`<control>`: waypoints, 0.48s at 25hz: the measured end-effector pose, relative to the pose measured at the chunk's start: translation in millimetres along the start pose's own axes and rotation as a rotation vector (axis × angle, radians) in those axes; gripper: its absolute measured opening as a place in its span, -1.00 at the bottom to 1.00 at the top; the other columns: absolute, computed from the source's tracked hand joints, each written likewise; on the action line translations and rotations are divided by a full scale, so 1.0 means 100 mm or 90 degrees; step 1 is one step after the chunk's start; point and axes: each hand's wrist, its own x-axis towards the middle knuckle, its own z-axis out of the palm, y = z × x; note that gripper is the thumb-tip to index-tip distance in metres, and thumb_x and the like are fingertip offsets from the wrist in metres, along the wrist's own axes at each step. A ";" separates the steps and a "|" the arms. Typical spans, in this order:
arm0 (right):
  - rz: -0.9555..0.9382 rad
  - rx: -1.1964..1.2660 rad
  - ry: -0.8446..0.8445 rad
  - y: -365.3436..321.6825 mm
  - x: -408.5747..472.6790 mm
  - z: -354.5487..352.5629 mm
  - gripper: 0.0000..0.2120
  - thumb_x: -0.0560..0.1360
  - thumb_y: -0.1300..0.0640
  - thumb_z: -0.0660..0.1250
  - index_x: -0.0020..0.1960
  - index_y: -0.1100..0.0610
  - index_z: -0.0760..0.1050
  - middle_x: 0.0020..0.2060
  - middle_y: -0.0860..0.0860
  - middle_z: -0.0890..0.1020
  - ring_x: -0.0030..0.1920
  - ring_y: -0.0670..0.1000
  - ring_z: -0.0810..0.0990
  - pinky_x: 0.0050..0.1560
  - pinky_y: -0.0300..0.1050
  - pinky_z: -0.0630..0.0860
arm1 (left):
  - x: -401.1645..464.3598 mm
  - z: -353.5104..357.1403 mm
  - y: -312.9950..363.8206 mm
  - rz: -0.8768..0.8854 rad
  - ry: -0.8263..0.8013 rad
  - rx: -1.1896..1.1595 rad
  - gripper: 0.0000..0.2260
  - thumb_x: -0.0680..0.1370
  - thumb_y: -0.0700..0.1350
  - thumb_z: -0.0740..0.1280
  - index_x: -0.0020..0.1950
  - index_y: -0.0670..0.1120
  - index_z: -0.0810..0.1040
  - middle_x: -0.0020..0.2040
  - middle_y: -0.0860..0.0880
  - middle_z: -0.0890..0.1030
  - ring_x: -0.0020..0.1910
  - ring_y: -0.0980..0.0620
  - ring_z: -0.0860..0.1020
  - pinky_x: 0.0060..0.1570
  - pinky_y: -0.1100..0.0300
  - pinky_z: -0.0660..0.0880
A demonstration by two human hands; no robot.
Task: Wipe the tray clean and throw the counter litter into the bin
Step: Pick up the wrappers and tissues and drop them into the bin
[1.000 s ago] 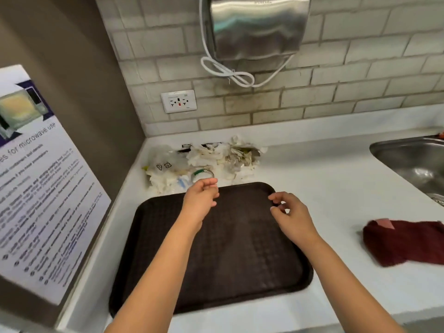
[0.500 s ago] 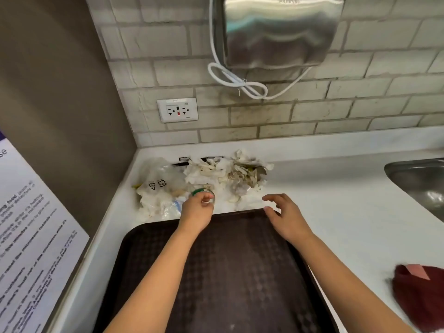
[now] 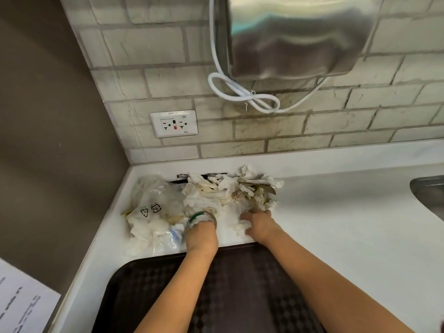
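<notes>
Litter pile (image 3: 216, 195) lay on desk (image 3: 336, 212) just beyond both hands, long axis left-right. Left hand (image 3: 201, 234) curled on green-rimmed piece; right hand (image 3: 260, 224) clutched tissue. Tray (image 3: 240, 296) beneath forearms.

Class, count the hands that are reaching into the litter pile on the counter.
2: left hand at the green-rimmed lid; right hand in the crumpled tissues beside it.

Litter (image 3: 216, 195) lies on the counter (image 3: 336, 212) in the back-left corner, behind the tray (image 3: 240, 296). Sink (image 3: 430, 195) at right. Outlet (image 3: 174, 123) and dryer (image 3: 300, 37) on the wall above.
</notes>
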 end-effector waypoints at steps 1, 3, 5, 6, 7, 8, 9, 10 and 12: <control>0.004 0.014 0.020 0.00 0.02 0.00 -0.59 0.47 0.17 0.26 0.30 -0.01 0.39 0.32 0.07 0.37 0.27 0.19 0.33 0.25 -0.08 0.34 | -0.01 -0.01 0.00 0.011 0.010 -0.002 -0.59 0.49 -0.37 0.12 0.23 -0.04 0.49 0.19 -0.07 0.55 0.18 -0.07 0.51 0.29 0.09 0.35; 0.006 0.048 0.039 0.01 0.02 0.01 -0.65 0.47 0.19 0.26 0.25 0.09 0.44 0.22 0.11 0.44 0.22 0.18 0.39 0.19 -0.10 0.40 | -0.05 -0.04 -0.01 0.026 0.051 -0.045 -0.57 0.48 -0.34 0.13 0.28 0.00 0.45 0.20 -0.06 0.55 0.18 -0.08 0.50 0.25 0.09 0.33; 0.011 0.093 0.063 0.05 -0.02 0.03 -0.62 0.46 0.19 0.25 0.27 0.15 0.41 0.18 0.15 0.44 0.19 0.18 0.43 0.15 -0.06 0.46 | -0.12 -0.10 -0.01 0.034 0.121 -0.112 -0.57 0.52 -0.27 0.14 0.34 0.05 0.41 0.23 -0.05 0.54 0.19 -0.08 0.50 0.23 0.10 0.32; 0.011 0.125 0.085 0.07 -0.06 0.03 -0.60 0.45 0.19 0.26 0.29 0.16 0.40 0.17 0.17 0.44 0.18 0.19 0.44 0.14 -0.06 0.47 | -0.14 -0.14 -0.01 0.039 0.152 -0.153 -0.59 0.54 -0.24 0.15 0.35 0.05 0.41 0.22 -0.05 0.54 0.18 -0.08 0.50 0.21 0.11 0.33; 0.006 0.167 0.117 0.09 -0.10 0.02 -0.60 0.45 0.20 0.27 0.28 0.16 0.40 0.16 0.18 0.44 0.16 0.20 0.46 0.10 -0.09 0.46 | -0.16 -0.18 -0.02 0.044 0.177 -0.206 -0.63 0.55 -0.21 0.16 0.34 0.02 0.43 0.21 -0.06 0.55 0.16 -0.09 0.51 0.20 0.11 0.38; 0.001 0.209 0.151 0.10 -0.15 0.00 -0.61 0.44 0.21 0.28 0.26 0.18 0.41 0.13 0.19 0.45 0.13 0.20 0.48 0.04 -0.16 0.43 | -0.17 -0.22 -0.04 0.052 0.195 -0.269 -0.65 0.55 -0.21 0.17 0.32 -0.02 0.46 0.19 -0.09 0.55 0.15 -0.10 0.52 0.19 0.09 0.42; 0.002 0.244 0.180 0.11 -0.19 -0.02 -0.63 0.43 0.23 0.30 0.23 0.21 0.42 0.11 0.20 0.46 0.11 0.20 0.49 -0.03 -0.22 0.38 | -0.19 -0.26 -0.05 0.064 0.207 -0.335 -0.68 0.55 -0.22 0.18 0.29 -0.07 0.49 0.18 -0.11 0.55 0.13 -0.09 0.52 0.17 0.10 0.45; 0.003 0.273 0.208 0.13 -0.24 -0.05 -0.65 0.43 0.24 0.31 0.21 0.23 0.43 0.10 0.21 0.47 0.09 0.20 0.49 -0.08 -0.24 0.33 | -0.21 -0.30 -0.05 0.075 0.215 -0.397 -0.69 0.55 -0.24 0.20 0.27 -0.11 0.51 0.17 -0.12 0.55 0.12 -0.08 0.53 0.15 0.16 0.45; 0.000 0.317 0.260 0.19 -0.32 -0.08 -0.65 0.43 0.25 0.33 0.20 0.25 0.43 0.09 0.23 0.48 0.08 0.21 0.49 -0.11 -0.28 0.28 | -0.24 -0.38 -0.05 0.091 0.223 -0.481 -0.71 0.55 -0.28 0.20 0.25 -0.16 0.52 0.15 -0.12 0.55 0.09 -0.04 0.52 0.05 0.31 0.39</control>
